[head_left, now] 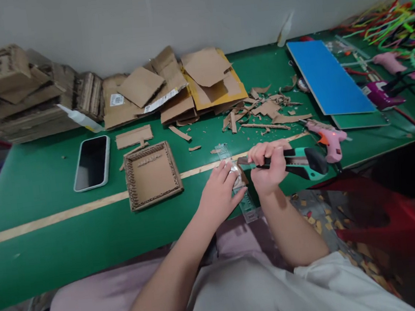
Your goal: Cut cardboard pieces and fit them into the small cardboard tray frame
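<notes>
My left hand [218, 191] lies with fingers spread, pressing a clear ruler [249, 211] down near the front edge of the green table. A small brown cardboard piece [244, 176] shows beside the ruler, partly hidden by my fingers. Closed around a black and green utility knife [306, 163] is my right hand [269, 168]; the blade end points left, close to the ruler and the cardboard. To the left of my hands sits a shallow square cardboard tray [174, 171] with corrugated strips along its inner walls.
A phone [91, 163] lies at left. Cardboard sheets [143, 85], stacked cardboard [27, 105] and a white glue bottle [81, 118] line the back. Scraps [269, 109] lie beyond my hands. At right are a pink glue gun [330, 140], a blue board [329, 78] and pipe cleaners [397, 19].
</notes>
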`<state>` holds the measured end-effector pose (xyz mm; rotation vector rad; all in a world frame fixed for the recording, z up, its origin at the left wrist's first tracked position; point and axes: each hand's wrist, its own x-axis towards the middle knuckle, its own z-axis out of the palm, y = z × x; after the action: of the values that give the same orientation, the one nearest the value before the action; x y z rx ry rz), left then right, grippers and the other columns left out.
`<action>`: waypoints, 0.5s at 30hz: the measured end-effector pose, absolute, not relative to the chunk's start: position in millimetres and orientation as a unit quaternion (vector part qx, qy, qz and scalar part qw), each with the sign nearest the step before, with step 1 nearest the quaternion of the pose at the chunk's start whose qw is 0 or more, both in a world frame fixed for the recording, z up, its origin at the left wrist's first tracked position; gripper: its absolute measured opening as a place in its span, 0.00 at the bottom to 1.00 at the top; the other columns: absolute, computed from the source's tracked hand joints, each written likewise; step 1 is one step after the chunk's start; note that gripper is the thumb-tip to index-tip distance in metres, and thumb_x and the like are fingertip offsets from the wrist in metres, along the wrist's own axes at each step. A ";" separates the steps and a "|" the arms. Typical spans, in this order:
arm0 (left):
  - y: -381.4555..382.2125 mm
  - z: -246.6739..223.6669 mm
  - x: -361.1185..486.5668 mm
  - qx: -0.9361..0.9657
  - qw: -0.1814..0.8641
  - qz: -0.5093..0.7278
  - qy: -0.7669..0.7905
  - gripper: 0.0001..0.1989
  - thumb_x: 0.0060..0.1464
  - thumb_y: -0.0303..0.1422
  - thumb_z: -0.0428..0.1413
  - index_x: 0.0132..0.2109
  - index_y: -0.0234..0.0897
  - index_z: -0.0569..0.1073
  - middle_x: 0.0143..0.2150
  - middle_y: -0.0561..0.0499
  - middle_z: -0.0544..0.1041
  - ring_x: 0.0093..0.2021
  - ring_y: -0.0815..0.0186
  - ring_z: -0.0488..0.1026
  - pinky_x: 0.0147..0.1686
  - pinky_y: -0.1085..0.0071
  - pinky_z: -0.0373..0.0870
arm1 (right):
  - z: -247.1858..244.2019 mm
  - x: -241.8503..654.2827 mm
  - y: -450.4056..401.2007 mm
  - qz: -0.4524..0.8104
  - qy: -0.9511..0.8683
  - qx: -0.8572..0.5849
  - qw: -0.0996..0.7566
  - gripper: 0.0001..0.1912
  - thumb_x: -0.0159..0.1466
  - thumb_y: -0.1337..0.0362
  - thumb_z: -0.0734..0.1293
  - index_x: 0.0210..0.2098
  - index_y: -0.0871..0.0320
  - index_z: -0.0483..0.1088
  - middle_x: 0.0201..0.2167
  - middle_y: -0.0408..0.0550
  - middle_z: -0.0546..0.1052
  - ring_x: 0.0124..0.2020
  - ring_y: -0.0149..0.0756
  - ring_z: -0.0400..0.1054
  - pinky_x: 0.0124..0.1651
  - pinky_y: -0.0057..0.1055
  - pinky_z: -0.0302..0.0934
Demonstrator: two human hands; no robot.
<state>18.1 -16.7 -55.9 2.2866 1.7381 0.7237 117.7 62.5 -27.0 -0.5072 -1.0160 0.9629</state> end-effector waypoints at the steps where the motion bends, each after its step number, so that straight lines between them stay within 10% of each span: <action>1: -16.7 -56.2 18.0 0.769 0.090 0.243 0.584 0.18 0.55 0.38 0.54 0.50 0.34 0.65 0.56 0.37 0.66 0.62 0.50 0.57 0.58 0.49 0.59 | -29.1 116.9 62.1 0.441 -0.471 -0.228 0.729 0.15 0.62 0.56 0.59 0.22 0.54 0.53 0.11 0.33 0.52 0.13 0.25 0.50 0.18 0.27 0.52; 15: -17.1 -58.0 18.3 0.772 0.088 0.243 0.580 0.19 0.56 0.38 0.52 0.52 0.31 0.65 0.58 0.36 0.65 0.63 0.50 0.55 0.59 0.50 0.57 | -35.5 117.3 63.9 0.468 -0.492 -0.178 0.712 0.13 0.62 0.59 0.59 0.23 0.55 0.56 0.12 0.33 0.53 0.14 0.25 0.50 0.19 0.27 0.51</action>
<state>18.3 -17.1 -58.0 2.2981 1.7274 0.7238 117.3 63.9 -35.5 -0.3951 -1.0915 1.0366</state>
